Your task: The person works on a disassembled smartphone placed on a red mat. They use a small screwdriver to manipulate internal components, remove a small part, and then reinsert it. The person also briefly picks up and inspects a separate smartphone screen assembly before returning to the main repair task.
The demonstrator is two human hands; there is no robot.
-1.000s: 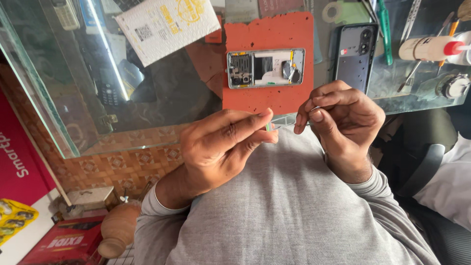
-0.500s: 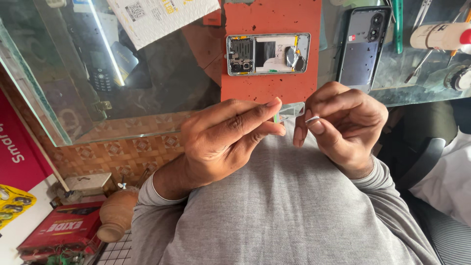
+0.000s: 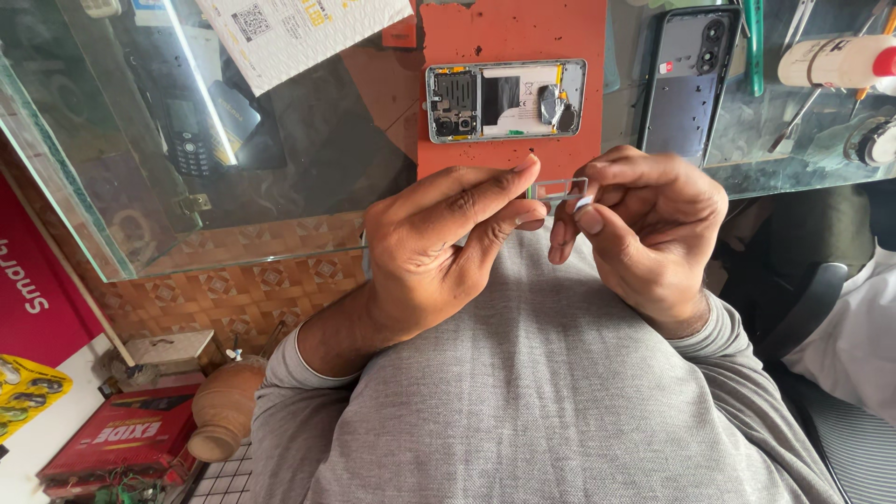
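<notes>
We pinch a small metal SIM tray [image 3: 563,189] between left hand [image 3: 439,247] and right hand [image 3: 644,233], just below the orange mat's [image 3: 509,33] near edge, inspecting it; steady fingertip control comes next.

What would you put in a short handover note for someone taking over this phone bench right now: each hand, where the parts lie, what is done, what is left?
Left hand: pinching one end of the small metal card tray.
Right hand: fingertips on the tray's other end.
Opened phone: on the orange mat, insides exposed.
Back cover: beside the mat on the glass counter.
Done: cover off, tray out.
Left: tray and cover not yet refitted.
</notes>
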